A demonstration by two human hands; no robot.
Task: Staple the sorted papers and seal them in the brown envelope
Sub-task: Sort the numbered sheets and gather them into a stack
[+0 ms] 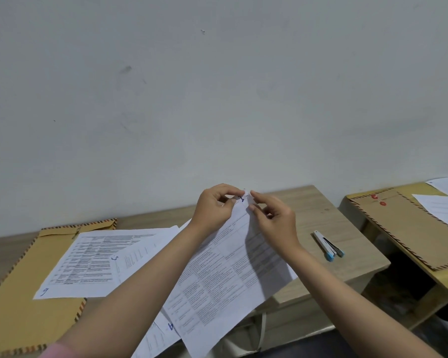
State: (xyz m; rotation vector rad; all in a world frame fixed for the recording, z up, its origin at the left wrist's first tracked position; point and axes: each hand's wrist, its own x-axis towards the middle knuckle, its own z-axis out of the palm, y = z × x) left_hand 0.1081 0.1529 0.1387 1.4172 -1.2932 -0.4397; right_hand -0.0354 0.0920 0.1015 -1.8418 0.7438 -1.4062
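Nearest, both bare forearms reach out over the light wooden counter (329, 210), where the left hand (212, 209) and right hand (276, 218) pinch the far top corner of a white printed paper stack (225, 275). This looks like squaring the sheets for stapling, so the next move likely calls for the white-and-blue stapler (329, 245) lying just right of them. Further left, a numbered loose white sheet (88, 262) covers much of a brown striped-edge envelope (18, 293), cut off by the frame; any staple in the pinched corner is indiscernible.
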